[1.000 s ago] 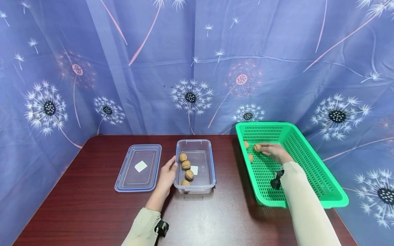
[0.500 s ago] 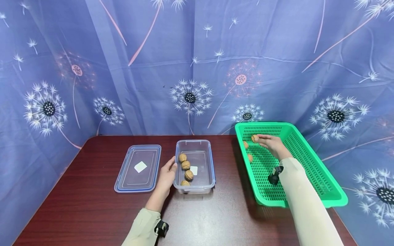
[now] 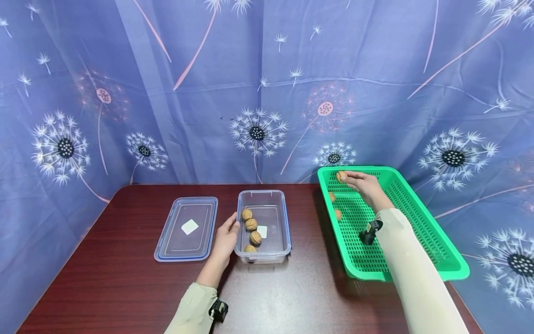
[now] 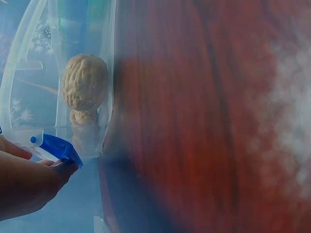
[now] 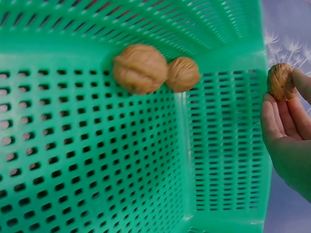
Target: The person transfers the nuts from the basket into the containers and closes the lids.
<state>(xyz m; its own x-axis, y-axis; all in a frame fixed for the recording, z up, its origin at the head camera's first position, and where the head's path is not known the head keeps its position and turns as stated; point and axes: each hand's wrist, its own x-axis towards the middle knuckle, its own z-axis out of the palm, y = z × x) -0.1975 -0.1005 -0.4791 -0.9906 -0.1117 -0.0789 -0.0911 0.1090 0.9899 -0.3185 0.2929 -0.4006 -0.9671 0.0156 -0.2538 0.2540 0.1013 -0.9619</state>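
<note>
My right hand (image 3: 362,184) pinches a walnut (image 3: 341,176) above the far left corner of the green basket (image 3: 421,218); the wrist view shows the same walnut (image 5: 281,81) at my fingertips (image 5: 272,114). Two walnuts (image 3: 335,206) (image 5: 140,68) lie along the basket's left wall. My left hand (image 3: 226,240) rests against the left side of the clear plastic box (image 3: 274,253), fingers fairly straight. Several walnuts (image 3: 250,224) lie in a row inside that box, one of them (image 4: 85,81) close up in the left wrist view.
The box's clear lid (image 3: 187,228) with a blue rim lies flat to the left of the box on the dark red table (image 3: 125,297). A blue dandelion-print cloth (image 3: 258,93) hangs behind and at both sides.
My right hand has lifted the walnut from the basket floor up and toward the basket's far left corner. My left hand has stayed on the box.
</note>
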